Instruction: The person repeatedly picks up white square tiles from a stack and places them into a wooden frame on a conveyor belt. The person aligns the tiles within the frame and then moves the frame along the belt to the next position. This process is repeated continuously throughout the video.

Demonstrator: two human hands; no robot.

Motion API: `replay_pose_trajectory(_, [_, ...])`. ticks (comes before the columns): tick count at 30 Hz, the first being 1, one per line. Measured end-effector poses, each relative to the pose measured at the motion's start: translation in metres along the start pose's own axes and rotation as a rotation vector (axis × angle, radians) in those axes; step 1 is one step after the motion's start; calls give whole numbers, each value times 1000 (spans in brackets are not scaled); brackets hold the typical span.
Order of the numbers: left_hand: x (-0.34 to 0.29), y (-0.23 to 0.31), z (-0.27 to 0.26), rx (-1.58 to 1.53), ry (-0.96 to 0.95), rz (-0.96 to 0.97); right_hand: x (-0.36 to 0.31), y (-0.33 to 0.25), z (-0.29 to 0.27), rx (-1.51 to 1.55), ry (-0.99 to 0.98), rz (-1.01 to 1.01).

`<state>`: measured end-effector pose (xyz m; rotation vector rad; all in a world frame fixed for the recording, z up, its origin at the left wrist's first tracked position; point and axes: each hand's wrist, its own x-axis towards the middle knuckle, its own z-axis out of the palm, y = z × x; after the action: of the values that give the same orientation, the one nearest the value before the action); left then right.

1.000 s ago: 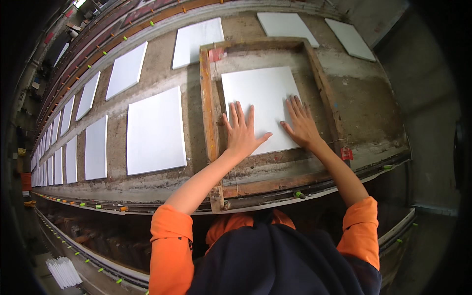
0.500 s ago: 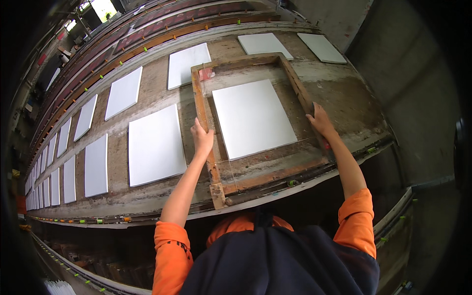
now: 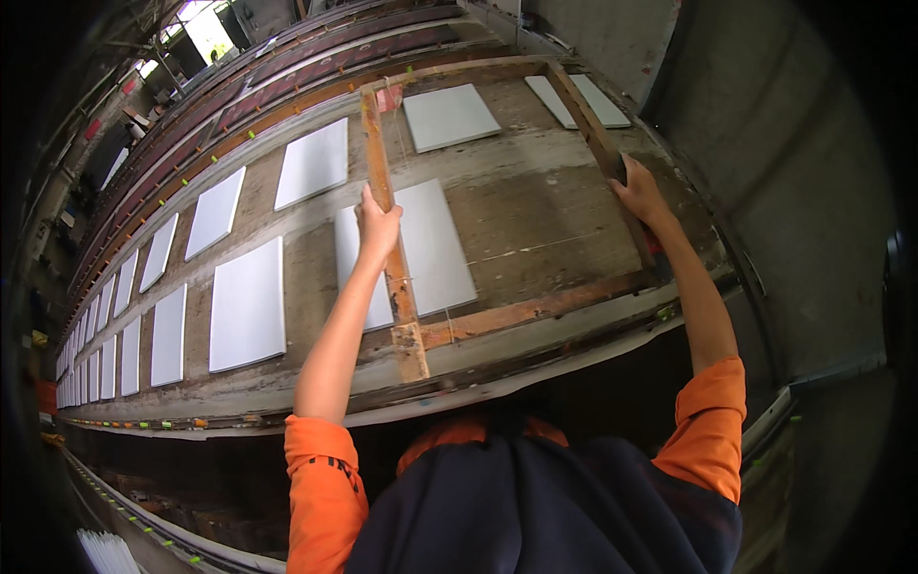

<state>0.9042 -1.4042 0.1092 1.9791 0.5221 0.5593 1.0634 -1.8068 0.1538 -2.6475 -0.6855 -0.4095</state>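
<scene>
I hold a large rectangular wooden frame [image 3: 377, 153] over a long worktable, one hand on each side rail. My left hand [image 3: 380, 228] is wrapped round the left rail, about halfway along it. Opposite, my right hand [image 3: 639, 191] grips the right rail. The frame appears raised off the table. Thin strings cross near its near end, and a small red patch [image 3: 388, 98] shows at its far left corner. A white rectangular panel [image 3: 432, 244] lies below, crossed by the left rail. Whether a clear sheet or mesh spans the frame I cannot tell.
Flat white panels [image 3: 249, 304] lie in two rows along the brown, stained table [image 3: 535, 215], running away to the left. Small green and orange clips [image 3: 199, 423] line its edge rails. A grey wall [image 3: 755, 143] rises at the right. More long tables [image 3: 316, 48] stand behind.
The frame has shifted right and away from me, and it looks lifted. Its left rail now crosses the panel that lay inside it before. Both hands have kept their grip.
</scene>
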Motion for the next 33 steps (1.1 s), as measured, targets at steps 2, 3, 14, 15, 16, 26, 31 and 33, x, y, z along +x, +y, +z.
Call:
replay_pose_trajectory(2, [-11, 21, 41, -23, -40, -3, -3, 45, -9, -16, 18, 15])
replay_pose_trajectory(3, [-15, 32, 62, 7, -25, -22, -1, 69, -11, -25, 25, 14])
replay_pose_trajectory(14, [-48, 53, 195, 150, -83, -49, -19, 208, 5, -58, -123, 101])
replay_pose_trajectory(15, [-47, 50, 198, 138, -106, -66, -25, 214, 12, -54, -156, 111])
replay_pose_trajectory(16, [-44, 44, 199, 179, -97, -49, -25, 215, 18, -43, -174, 113])
replay_pose_trajectory(26, [-53, 28, 215, 264, -88, -24, -26, 224, 31, -42, -176, 128])
replay_pose_trajectory(31, [-53, 22, 212, 291, -75, -26, -22, 193, 17, -98, -252, 178])
replay_pose_trajectory(33, [-53, 24, 210, 289, -98, -16, -22, 189, 19, -131, -264, 190])
